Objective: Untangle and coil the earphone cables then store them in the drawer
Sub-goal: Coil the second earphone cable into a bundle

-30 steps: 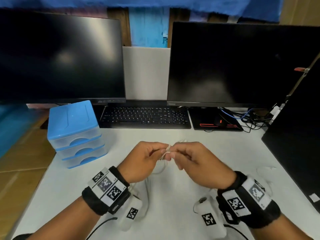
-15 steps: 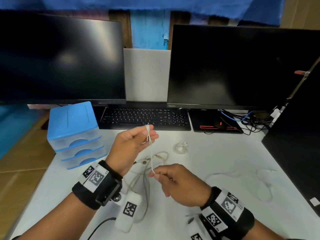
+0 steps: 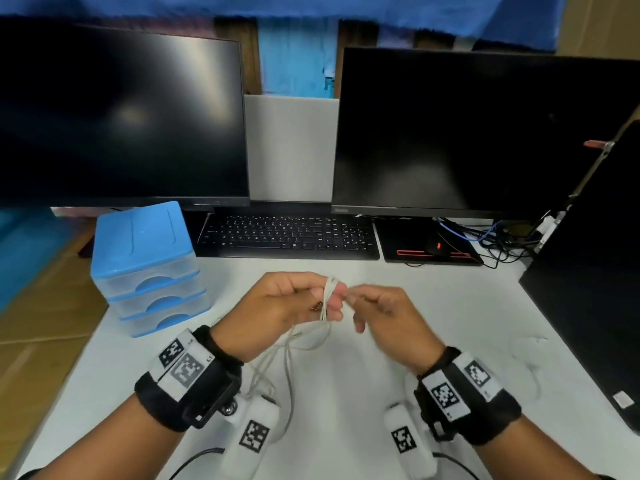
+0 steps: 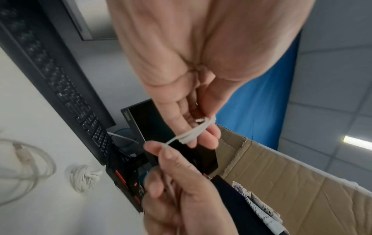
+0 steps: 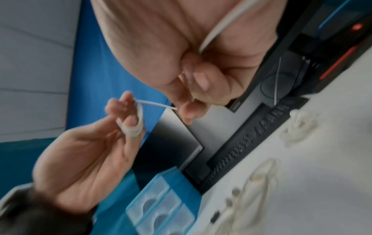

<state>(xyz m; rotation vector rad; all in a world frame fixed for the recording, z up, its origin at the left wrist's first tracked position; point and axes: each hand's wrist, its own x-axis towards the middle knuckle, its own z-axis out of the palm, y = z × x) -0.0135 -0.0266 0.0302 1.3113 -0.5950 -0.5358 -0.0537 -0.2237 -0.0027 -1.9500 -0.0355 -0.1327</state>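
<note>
The left hand (image 3: 277, 306) serves as a spool, its fingers wrapped in cable (image 4: 193, 132); the right hand (image 3: 388, 317), at 3 o'clock, pinches the cable taut for winding.

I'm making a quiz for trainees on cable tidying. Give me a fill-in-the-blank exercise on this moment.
1. The white earphone cable is wound around the fingers of the ____ hand.
2. The right hand ____ the free strand between thumb and forefinger.
3. The blue drawer unit has ____ drawers, all closed.
4. An already coiled earphone lies on the table in front of the ____.

Missing words: left; pinches; three; keyboard
</note>
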